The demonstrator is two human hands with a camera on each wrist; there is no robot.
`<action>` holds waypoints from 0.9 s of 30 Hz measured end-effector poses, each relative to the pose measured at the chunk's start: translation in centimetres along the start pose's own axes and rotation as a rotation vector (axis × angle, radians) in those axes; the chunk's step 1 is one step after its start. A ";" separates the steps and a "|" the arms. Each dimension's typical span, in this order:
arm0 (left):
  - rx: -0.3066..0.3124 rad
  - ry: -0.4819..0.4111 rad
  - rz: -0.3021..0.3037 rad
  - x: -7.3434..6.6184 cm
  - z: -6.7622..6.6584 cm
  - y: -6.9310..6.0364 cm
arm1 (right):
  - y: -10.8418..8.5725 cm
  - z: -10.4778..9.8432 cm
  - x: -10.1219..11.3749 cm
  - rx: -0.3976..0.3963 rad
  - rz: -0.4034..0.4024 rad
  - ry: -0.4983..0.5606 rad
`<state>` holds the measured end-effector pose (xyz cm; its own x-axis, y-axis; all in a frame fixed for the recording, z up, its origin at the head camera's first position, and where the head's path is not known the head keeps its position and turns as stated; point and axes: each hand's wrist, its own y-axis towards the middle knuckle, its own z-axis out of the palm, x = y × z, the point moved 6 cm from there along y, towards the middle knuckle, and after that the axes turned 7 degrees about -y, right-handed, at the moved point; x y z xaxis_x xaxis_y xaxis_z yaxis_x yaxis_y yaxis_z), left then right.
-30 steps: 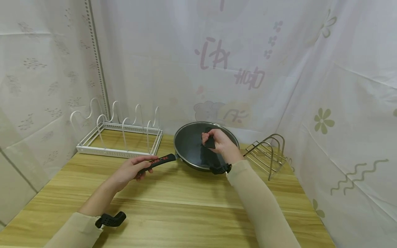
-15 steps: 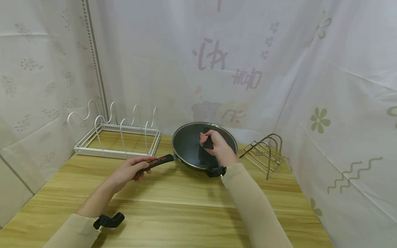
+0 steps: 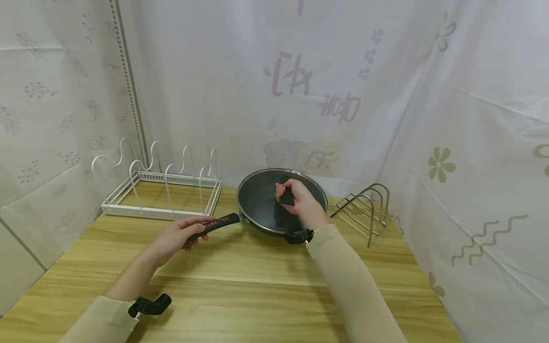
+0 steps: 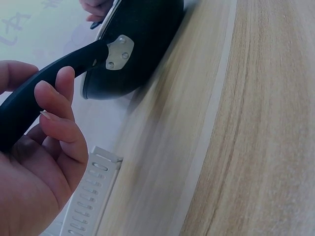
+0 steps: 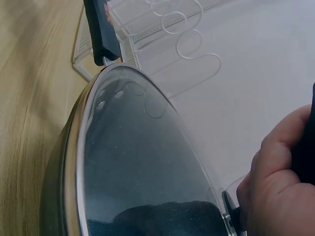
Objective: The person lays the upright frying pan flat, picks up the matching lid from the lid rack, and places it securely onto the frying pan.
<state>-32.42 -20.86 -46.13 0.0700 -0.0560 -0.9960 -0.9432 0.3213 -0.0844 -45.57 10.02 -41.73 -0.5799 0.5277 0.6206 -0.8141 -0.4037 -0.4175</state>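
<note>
A dark frying pan [image 4: 147, 54] stands at the back middle of the table, covered by a glass lid [image 3: 259, 197] with a metal rim. My left hand [image 3: 173, 239] grips the pan's black handle [image 3: 226, 220], which points left and bears red lettering. In the left wrist view the fingers [image 4: 59, 101] curl round that handle from below. My right hand [image 3: 303, 199] holds the upright black lid handle [image 3: 286, 196], its fingers wrapped round it. Seen from the right wrist, the lid [image 5: 142, 152] sits along the pan's rim; the knuckles hide part of its handle.
To the left of the pan stands a white wire rack [image 3: 141, 209] with tall curved dividers. A smaller metal rack [image 3: 371, 214] is at the right, close to the pan. Patterned cloth [image 3: 206, 85] hangs behind the wooden table [image 3: 240, 295] and at both sides.
The whole head view has shifted slightly, so everything appears a little further left. Both hands keep their holds on the pan handle and the lid handle.
</note>
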 end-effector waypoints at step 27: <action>-0.022 0.024 -0.019 0.0 -0.3 -0.2 | -3.4 -2.0 -0.6 -0.049 -0.107 -0.496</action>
<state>-32.37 -21.19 -46.12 0.0807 -0.0843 -0.9932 -0.9487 0.2992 -0.1025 -42.53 12.62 -42.00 -0.4189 0.1409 0.8971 -0.8753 -0.3253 -0.3577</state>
